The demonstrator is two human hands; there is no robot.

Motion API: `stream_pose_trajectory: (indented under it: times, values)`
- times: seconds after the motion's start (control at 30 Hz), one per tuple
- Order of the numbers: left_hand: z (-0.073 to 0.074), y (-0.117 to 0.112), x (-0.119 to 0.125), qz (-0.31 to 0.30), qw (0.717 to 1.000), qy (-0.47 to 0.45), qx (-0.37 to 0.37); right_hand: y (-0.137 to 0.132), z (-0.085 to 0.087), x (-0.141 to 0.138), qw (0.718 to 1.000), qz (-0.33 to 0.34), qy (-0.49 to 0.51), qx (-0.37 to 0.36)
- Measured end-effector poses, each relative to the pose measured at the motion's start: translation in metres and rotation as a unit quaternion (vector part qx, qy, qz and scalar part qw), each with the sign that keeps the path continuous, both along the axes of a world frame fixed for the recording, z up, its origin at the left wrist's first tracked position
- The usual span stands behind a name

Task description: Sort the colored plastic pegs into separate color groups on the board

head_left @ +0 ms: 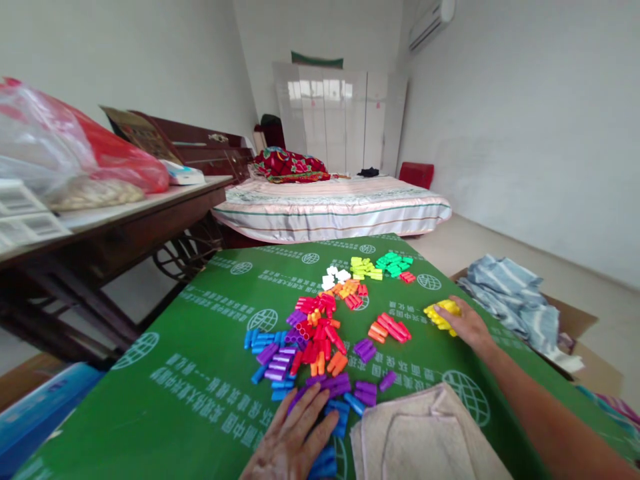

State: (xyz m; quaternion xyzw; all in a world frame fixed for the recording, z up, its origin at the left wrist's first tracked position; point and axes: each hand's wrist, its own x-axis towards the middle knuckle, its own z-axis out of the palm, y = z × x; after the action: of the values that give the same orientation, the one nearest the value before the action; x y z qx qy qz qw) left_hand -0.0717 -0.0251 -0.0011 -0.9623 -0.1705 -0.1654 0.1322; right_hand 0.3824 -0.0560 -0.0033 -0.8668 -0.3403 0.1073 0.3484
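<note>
Small coloured plastic tubes lie in a heap (320, 337) on a green printed table cover (200, 373): red, orange, purple and blue in the middle, white, lime and green ones (395, 263) farther back. My left hand (293, 440) lies flat near the front edge, fingers spread, touching blue and purple tubes (345, 390). My right hand (463, 323) reaches to the right side and rests on a small group of yellow tubes (443, 313), fingers curled over them.
A beige folded cloth (425, 440) lies at the front right of the table. A dark wooden table (125, 227) with bags stands on the left, a bed (330, 207) behind, striped cloth in a cardboard box (525, 300) at the right.
</note>
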Motion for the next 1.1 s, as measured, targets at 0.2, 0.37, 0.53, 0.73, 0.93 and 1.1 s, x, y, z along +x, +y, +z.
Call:
stream_pose_trajectory:
  times: [0.2,0.37,0.53,0.73,0.93,1.1]
  values:
    - [0.008,0.005,0.017,0.042,0.998,-0.006,0.047,0.036,0.0,-0.058,0.999,0.04,-0.014,-0.001]
    - [0.011,-0.001,0.031,0.089,0.994,-0.038,0.052,0.064,0.007,-0.104,0.997,0.07,-0.012,-0.011]
    - [0.01,-0.006,0.04,0.107,0.992,-0.038,0.045,0.085,0.013,-0.145,0.994,0.111,0.023,0.01]
    - [0.011,-0.005,0.048,0.154,0.987,-0.013,-0.03,0.102,0.008,-0.176,0.987,0.146,0.057,0.045]
    - [0.01,0.002,0.051,0.169,0.983,-0.017,-0.066,0.112,0.006,-0.202,0.979,0.168,0.087,0.077]
    - [0.008,0.005,0.052,0.169,0.984,-0.034,-0.034,0.113,0.02,-0.228,0.968,0.208,0.101,0.093]
